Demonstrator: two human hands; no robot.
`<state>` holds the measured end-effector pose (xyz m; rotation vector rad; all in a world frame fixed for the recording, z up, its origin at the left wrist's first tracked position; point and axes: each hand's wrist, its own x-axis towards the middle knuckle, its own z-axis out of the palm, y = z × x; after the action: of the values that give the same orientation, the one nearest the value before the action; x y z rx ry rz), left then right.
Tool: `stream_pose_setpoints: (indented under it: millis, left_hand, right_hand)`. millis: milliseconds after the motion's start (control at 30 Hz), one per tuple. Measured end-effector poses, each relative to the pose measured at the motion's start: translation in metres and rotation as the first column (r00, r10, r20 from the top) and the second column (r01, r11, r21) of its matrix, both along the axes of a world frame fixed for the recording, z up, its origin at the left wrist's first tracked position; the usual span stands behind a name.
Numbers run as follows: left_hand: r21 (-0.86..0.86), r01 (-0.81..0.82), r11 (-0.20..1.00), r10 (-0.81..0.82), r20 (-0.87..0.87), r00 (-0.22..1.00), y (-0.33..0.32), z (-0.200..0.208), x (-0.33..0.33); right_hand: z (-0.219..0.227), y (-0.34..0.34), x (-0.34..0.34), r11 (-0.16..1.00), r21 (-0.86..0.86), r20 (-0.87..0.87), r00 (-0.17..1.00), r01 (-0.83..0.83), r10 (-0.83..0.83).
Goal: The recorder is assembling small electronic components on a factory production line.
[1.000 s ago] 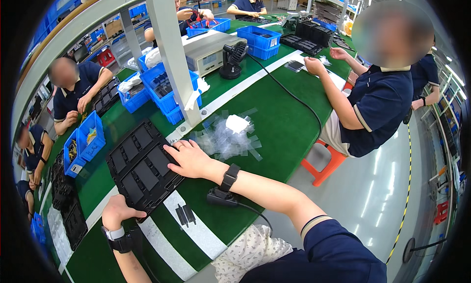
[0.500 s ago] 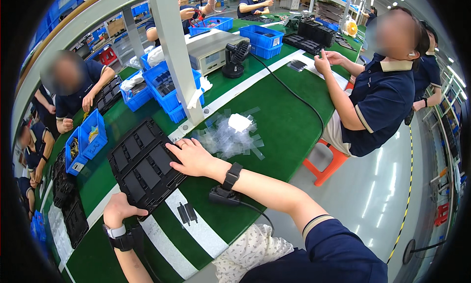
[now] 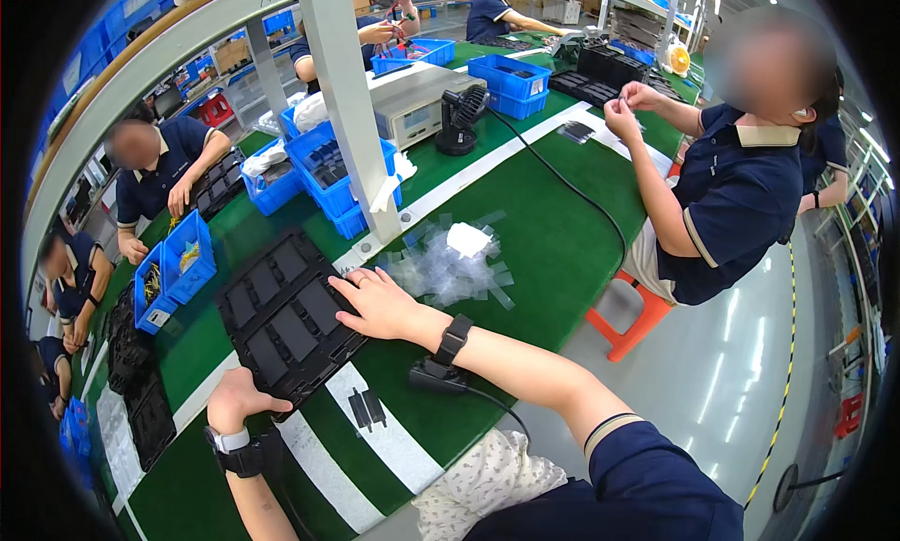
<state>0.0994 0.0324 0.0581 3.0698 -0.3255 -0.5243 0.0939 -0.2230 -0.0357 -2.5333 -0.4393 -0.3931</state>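
Note:
A black plastic case (image 3: 265,344) with rectangular recessed panels lies flat on the green bench in front of me. My left hand (image 3: 238,402) holds its near left corner, thumb stretched along the near edge; the other fingers are mostly hidden. Across the right edge of the case rests my right hand (image 3: 380,302), fingers stretched out and somewhat spread, pressing on its rim. Two small black strips (image 3: 367,409) sit on a white band of the bench, just nearer to me than the case. Beyond my right hand is a patch of clear tape pieces with a white pad (image 3: 467,240).
Blue bins (image 3: 187,260) stand left of the case, with more blue bins (image 3: 333,171) behind it by a metal post (image 3: 349,119). A small black fan (image 3: 460,121) trails a cable rightward. A black device (image 3: 438,376) sits below my right wrist. Co-workers (image 3: 741,185) sit nearby.
The view has shifted slightly, so the whole scene sits a little further right. Both my hands stay in the same places on the case.

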Motion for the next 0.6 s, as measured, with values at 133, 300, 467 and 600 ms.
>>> stream_pose_setpoints:
  millis: [133,300,467,600]
  left_hand:
    - [0.007,-0.015,1.000,0.015,0.011,1.000,0.000,0.001,-0.001]
    - [0.079,-0.026,0.997,0.029,-0.038,0.999,-0.001,0.001,-0.001]
    - [0.079,-0.022,0.997,0.026,-0.044,0.999,0.002,-0.002,-0.003]
    - [0.037,-0.026,0.999,0.028,-0.052,0.998,0.005,-0.007,-0.003]
  right_hand:
    - [-0.002,0.001,0.003,1.000,0.023,0.007,1.000,-0.015,0.015]
    - [-0.003,-0.001,0.001,0.999,0.021,-0.015,0.999,-0.035,0.036]
    - [-0.004,0.001,0.000,0.997,0.052,0.096,0.994,-0.064,0.059]
    - [0.004,0.001,-0.005,0.989,0.113,0.046,0.994,-0.100,0.095]
